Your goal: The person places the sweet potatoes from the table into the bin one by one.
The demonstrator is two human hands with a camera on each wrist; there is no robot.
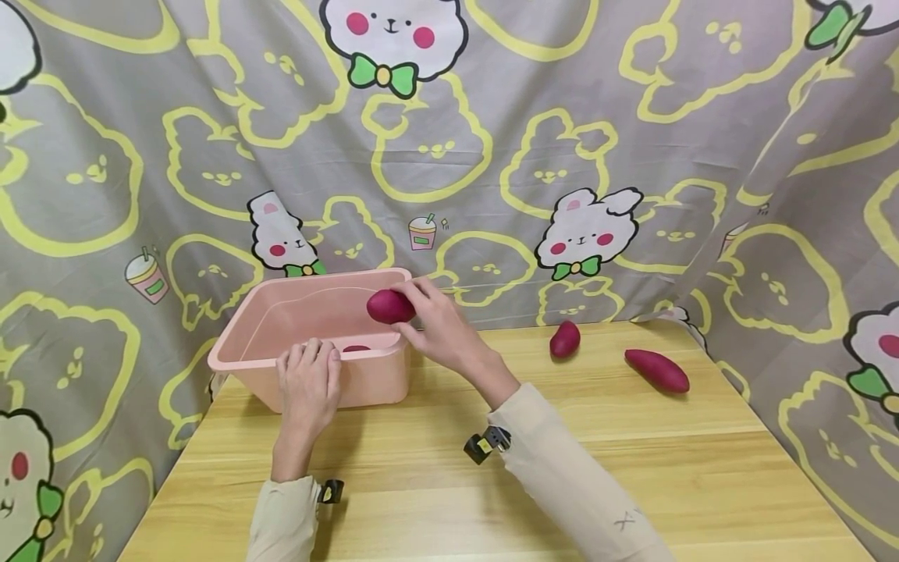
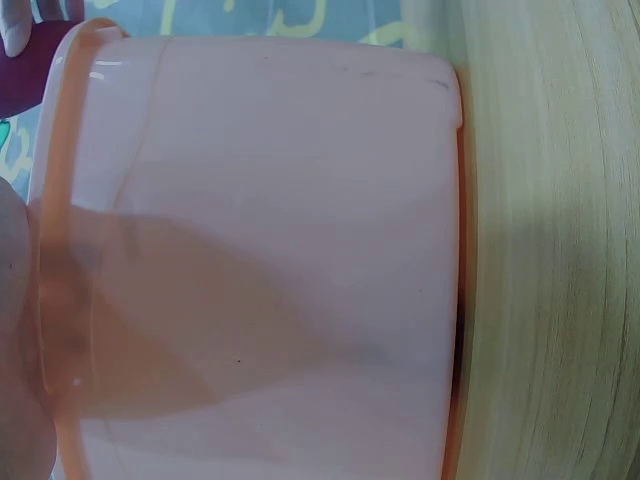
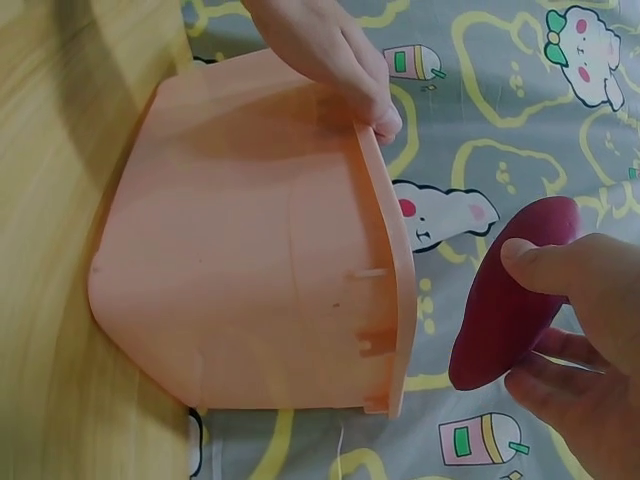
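Note:
My right hand (image 1: 445, 328) holds a purple-red sweet potato (image 1: 386, 307) above the right end of a pink plastic bin (image 1: 372, 382). In the right wrist view the thumb lies on one side of this sweet potato (image 3: 505, 310) and the fingers on the other. My left hand (image 1: 309, 382) grips the bin's near rim, its fingers hooked over the edge. Inside the bin, part of another sweet potato (image 1: 357, 348) shows past the near wall; the rest of the bin's floor is hidden. The left wrist view is mostly filled by the bin's outer wall (image 2: 280, 150).
Two more sweet potatoes lie on the wooden table (image 1: 562, 484) to the right: a short one (image 1: 565, 340) near the back edge and a longer, tapered one (image 1: 658, 371) farther right. A grey patterned curtain (image 1: 477, 187) hangs behind the table and at its sides.

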